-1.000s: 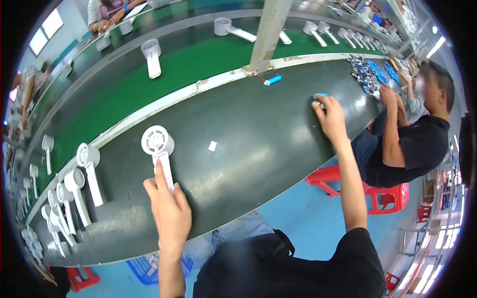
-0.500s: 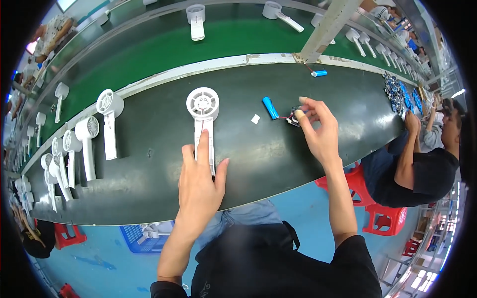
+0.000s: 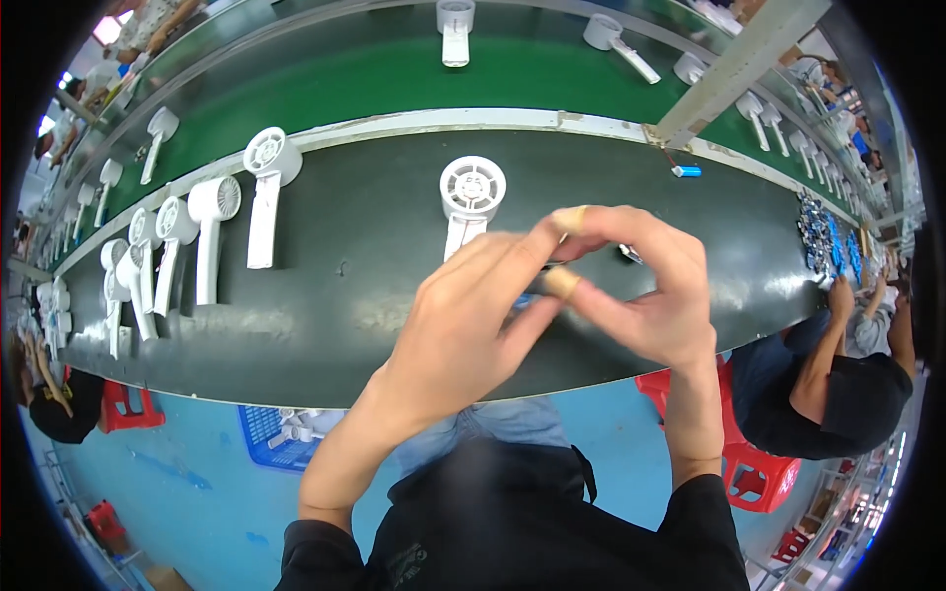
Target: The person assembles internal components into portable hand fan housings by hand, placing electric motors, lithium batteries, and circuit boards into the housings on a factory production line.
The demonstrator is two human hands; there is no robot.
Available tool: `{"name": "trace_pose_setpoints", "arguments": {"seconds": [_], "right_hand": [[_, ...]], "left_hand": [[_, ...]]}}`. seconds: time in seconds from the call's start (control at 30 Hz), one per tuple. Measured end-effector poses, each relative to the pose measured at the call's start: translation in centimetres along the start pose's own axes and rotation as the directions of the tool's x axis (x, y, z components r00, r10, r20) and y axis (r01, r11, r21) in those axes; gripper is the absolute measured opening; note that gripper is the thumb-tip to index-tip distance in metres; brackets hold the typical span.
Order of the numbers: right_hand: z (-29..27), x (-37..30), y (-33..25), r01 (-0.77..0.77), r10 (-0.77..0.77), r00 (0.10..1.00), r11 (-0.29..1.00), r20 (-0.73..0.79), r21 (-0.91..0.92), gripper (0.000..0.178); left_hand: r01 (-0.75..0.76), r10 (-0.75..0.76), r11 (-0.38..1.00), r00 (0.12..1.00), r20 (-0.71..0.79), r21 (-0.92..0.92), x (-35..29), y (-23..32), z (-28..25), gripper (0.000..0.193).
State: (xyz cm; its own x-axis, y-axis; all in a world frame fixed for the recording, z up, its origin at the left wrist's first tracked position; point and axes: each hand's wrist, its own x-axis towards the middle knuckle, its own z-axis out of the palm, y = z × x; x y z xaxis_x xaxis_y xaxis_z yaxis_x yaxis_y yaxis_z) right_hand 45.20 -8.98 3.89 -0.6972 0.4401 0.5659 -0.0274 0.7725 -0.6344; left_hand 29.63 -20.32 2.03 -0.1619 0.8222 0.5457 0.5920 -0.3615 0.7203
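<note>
My left hand is closed around a blue cylindrical battery, of which only a small part shows between the fingers. Facing it, my right hand has curled its thumb and a finger, both wrapped in tan covers, up to the left fingertips. What those blurred right fingertips grip is hidden. A small dark-and-white part, perhaps a circuit board, shows behind the right hand. Just beyond my left hand lies a white handheld fan, its round head uncovered and its handle partly behind my knuckles.
Several white fans stand along the table's left side. A second blue battery lies by the metal post. Heaped parts are at right, near a seated person. Beyond the ledge, a green conveyor carries fans.
My left hand has left the fan handle and moved right to the battery. My right hand has come in to meet it. The view has shifted, so the table sits further right.
</note>
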Motion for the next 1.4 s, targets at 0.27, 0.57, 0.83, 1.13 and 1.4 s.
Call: {"name": "trace_pose_setpoints", "arguments": {"seconds": [0.27,0.57,0.83,1.13,1.4], "right_hand": [[3.7,1.1,2.4,-0.476,0.472,0.876,0.818,0.096,0.324,0.018],[6.5,0.7,3.8,-0.403,0.376,0.909,0.904,0.181,0.145,0.012],[8.9,0.0,4.5,-0.032,0.034,0.999,0.989,0.006,-0.142,0.018],[10.7,-0.4,5.3,0.024,-0.046,0.995,0.967,-0.084,-0.252,0.022],[11.1,-0.5,5.4,-0.047,0.027,0.991,0.987,-0.132,-0.151,0.019]], "left_hand": [[0.418,-0.455,0.834,0.89,-0.02,-0.36,-1.6,-3.1,-6.2,0.031],[0.004,-0.122,0.879,0.969,0.216,0.477,-2.7,-5.8,-3.3,0.019],[0.661,-0.664,0.734,0.747,0.035,-0.156,-0.7,-6.9,-3.8,0.013],[0.776,-0.744,0.561,0.626,0.235,-0.289,-0.6,-7.1,-4.2,0.02],[0.429,-0.477,0.855,0.871,-0.117,-0.291,-3.7,-7.2,-2.0,0.034]]}}
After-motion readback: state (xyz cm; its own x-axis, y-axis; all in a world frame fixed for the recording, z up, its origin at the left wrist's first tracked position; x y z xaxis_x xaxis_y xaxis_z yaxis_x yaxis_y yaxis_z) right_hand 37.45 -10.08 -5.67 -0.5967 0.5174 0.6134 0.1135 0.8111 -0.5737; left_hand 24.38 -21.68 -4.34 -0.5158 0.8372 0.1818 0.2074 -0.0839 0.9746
